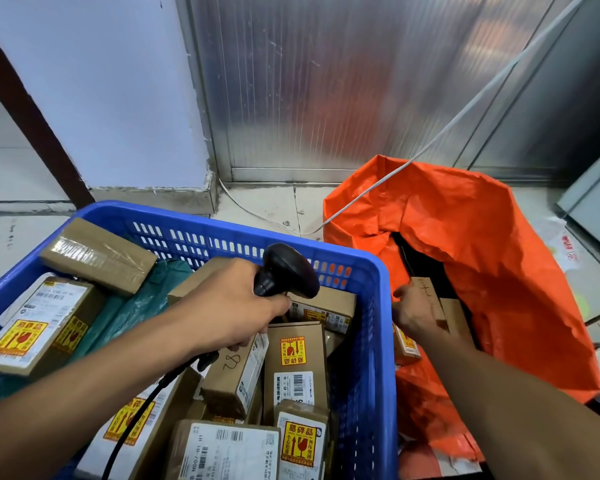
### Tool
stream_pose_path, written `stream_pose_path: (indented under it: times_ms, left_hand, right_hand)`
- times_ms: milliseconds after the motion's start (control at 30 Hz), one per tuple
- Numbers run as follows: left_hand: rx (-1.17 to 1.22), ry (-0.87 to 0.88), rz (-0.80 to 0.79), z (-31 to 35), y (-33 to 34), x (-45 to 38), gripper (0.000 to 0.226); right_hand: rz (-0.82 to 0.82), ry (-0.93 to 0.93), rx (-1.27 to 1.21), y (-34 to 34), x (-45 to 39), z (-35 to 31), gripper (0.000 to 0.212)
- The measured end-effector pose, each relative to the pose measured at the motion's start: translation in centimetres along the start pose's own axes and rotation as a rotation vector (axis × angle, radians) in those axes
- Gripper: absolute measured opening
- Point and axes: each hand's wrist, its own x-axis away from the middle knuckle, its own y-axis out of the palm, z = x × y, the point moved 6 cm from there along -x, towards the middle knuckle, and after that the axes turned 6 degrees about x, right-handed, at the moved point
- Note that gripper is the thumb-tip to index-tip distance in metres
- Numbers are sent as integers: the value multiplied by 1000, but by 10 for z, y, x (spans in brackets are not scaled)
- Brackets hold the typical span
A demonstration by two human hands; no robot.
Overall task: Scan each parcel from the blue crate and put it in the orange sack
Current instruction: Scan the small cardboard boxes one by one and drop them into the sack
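Note:
The blue crate fills the lower left and holds several cardboard parcels with yellow fragile stickers, such as an upright box. My left hand is shut on a black barcode scanner above the crate, its cable trailing down along my arm. To the right stands the orange sack, its mouth open. My right hand reaches into that mouth, gripping a brown cardboard parcel. Another parcel lies inside the sack behind it.
A white cable runs from the upper right down over the sack's rim to the floor. A corrugated metal panel and a white wall stand behind. A grey cabinet edge is at the right. Tiled floor lies beyond the crate.

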Motion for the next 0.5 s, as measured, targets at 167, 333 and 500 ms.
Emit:
stream_pose_path:
  times_ms: [167, 333, 500]
  left_hand:
    - [10, 10, 6, 1, -4, 4, 20]
    - [-19, 7, 33, 0, -12, 9, 21]
    - [8, -1, 27, 6, -17, 18, 24]
  right_hand:
    - [174, -53, -4, -41, 10, -27, 38]
    - [243, -94, -84, -61, 21, -52, 31]
    - [288, -203, -40, -66, 36, -79, 13]
